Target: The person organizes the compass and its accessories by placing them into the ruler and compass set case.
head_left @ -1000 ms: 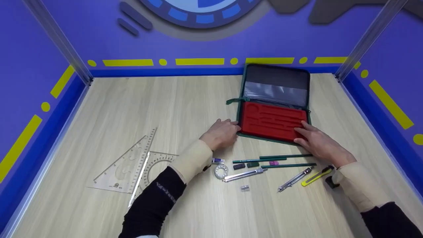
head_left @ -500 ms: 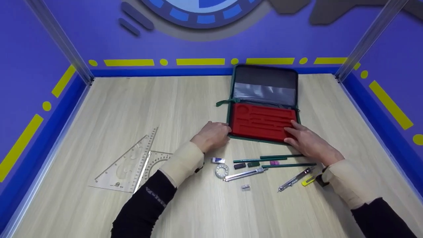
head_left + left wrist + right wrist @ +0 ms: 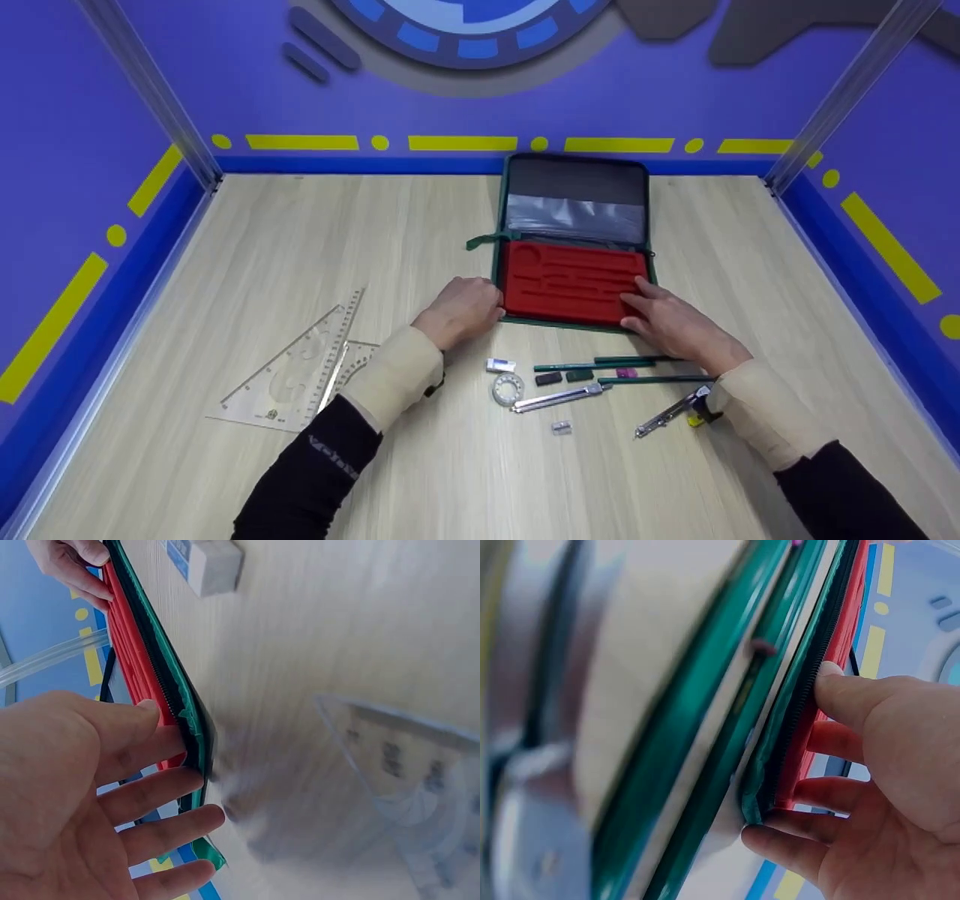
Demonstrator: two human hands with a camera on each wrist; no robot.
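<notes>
At case edges: L hand, R hand, grips unclear

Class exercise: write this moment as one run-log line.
green-trimmed zip case with red moulded tray: open | left hand: touching left edge | right hand: touching right front corner

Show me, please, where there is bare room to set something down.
Bare: behind the clear set square, between the left wall and the open case. Also from the case to the right wall, and in front of the sharpener, between the black sleeves.
Crowded: the strip in front of the case, with pencils, erasers, white ring and metal tools.
</notes>
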